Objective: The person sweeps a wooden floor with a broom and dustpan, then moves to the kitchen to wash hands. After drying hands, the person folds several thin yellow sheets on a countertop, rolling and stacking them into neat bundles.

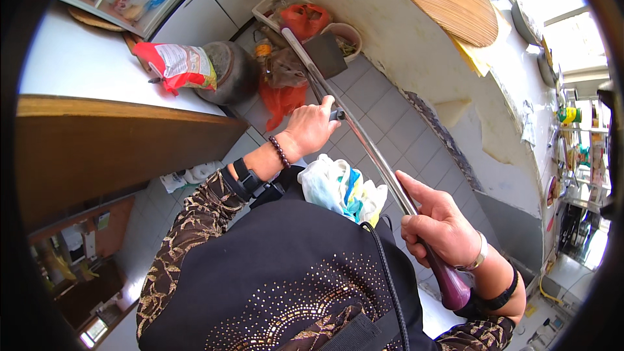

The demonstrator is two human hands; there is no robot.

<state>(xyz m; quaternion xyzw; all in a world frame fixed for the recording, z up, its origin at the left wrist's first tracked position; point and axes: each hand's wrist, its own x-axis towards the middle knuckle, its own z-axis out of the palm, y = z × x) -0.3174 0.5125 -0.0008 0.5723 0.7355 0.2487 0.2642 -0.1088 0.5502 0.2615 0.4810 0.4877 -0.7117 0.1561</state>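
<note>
My right hand [441,226] is closed around the dark lower part of a long metal-shafted tool [363,136] with a purple grip end. Its index finger lies along the shaft. The tool slants up and left to the bins near the wall; its exact kind cannot be told. My left hand [312,129] is at a dark grey part beside the shaft, its fingers bent around it. A bundle of white, blue and yellow plastic bags [336,187] lies against my front, between the two hands. An orange-red plastic bag [282,102] is on the floor beyond my left hand.
A dark round jar [234,73] stands beside the white counter [83,68], with a red food packet [180,66] near it. Against the wall are a white crate [265,7], a dustpan-like grey panel [324,56] and a bucket [353,34]. A round wooden mat [443,0] lies on the right ledge.
</note>
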